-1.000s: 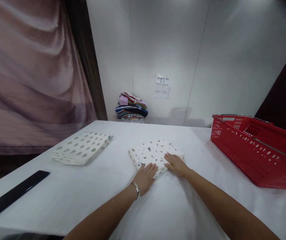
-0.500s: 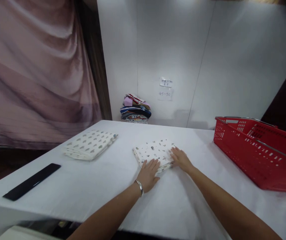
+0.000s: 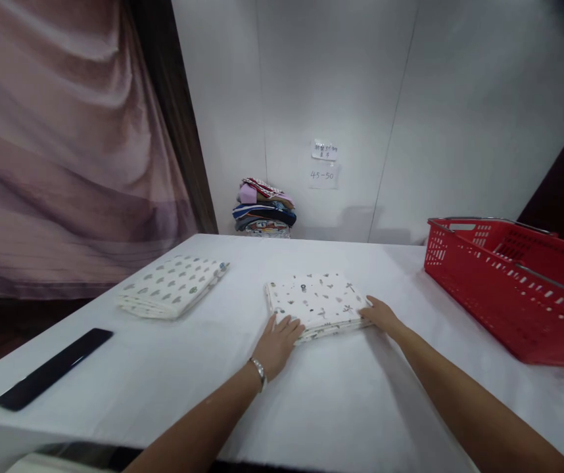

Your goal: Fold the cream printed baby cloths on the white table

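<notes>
A folded white cloth [image 3: 316, 302] with a small scattered print lies flat on the table in front of me. My left hand [image 3: 277, 345], with a silver bracelet at the wrist, rests at its front left corner, fingers stretched out over the edge. At the right edge, my right hand [image 3: 383, 317] has its fingers bent round the cloth's layers; its thumb is hard to make out. Farther left lies a second folded white cloth [image 3: 173, 286], printed with grey-green shapes, touched by neither hand.
A red plastic basket [image 3: 499, 302] with metal handles stands on the right of the white table [image 3: 164, 381]. A flat black strip [image 3: 55, 368] lies near the left edge. Folded textiles [image 3: 265, 209] are stacked by the back wall, beside paper signs [image 3: 324, 164]. A pink curtain [image 3: 65, 144] hangs at left.
My right hand has moved from the cloth's top to its right edge. My left hand has slid slightly left to the front corner. The cloth lies squarer and looks wider.
</notes>
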The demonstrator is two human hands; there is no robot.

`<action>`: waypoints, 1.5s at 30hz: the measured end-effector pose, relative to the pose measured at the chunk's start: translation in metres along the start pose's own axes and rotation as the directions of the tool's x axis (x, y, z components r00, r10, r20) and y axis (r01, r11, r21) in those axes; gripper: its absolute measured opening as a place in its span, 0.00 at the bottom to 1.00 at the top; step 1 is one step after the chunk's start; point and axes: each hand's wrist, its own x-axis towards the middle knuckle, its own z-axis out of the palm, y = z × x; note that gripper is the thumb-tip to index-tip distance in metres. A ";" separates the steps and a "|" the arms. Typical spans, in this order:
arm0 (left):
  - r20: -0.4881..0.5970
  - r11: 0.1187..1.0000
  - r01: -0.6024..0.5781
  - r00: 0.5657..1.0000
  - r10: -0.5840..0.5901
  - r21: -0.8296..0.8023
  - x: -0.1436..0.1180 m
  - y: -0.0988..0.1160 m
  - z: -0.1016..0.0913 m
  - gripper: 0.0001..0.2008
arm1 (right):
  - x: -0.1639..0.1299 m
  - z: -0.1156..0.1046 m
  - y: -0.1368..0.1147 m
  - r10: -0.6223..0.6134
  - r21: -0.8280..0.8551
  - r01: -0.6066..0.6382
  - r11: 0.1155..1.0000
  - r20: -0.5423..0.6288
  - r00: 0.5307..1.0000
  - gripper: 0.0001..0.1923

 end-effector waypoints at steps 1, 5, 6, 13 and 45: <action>0.012 1.000 -0.018 1.000 0.019 -0.018 -0.003 -0.005 -0.004 0.26 | -0.007 0.002 0.005 0.001 0.018 -0.001 1.000 0.000 1.000 0.40; 0.011 0.996 -0.034 0.999 0.035 -0.082 -0.010 -0.009 -0.020 0.26 | -0.033 0.010 0.009 -0.156 -0.071 0.148 0.986 -0.131 0.979 0.37; -0.006 0.995 -0.029 1.000 0.028 -0.091 -0.011 -0.007 -0.021 0.26 | -0.039 0.012 0.004 -0.248 -0.122 0.230 0.966 -0.168 0.954 0.35; -0.042 0.995 0.057 0.997 -0.061 -0.086 -0.012 -0.001 0.002 0.25 | -0.070 0.039 -0.030 -0.679 -0.287 0.677 0.678 0.109 0.726 0.28; 0.018 0.929 0.035 0.999 -0.031 -0.368 -0.013 -0.019 -0.007 0.19 | -0.087 0.056 -0.066 -0.701 -0.403 0.740 0.538 0.273 0.659 0.32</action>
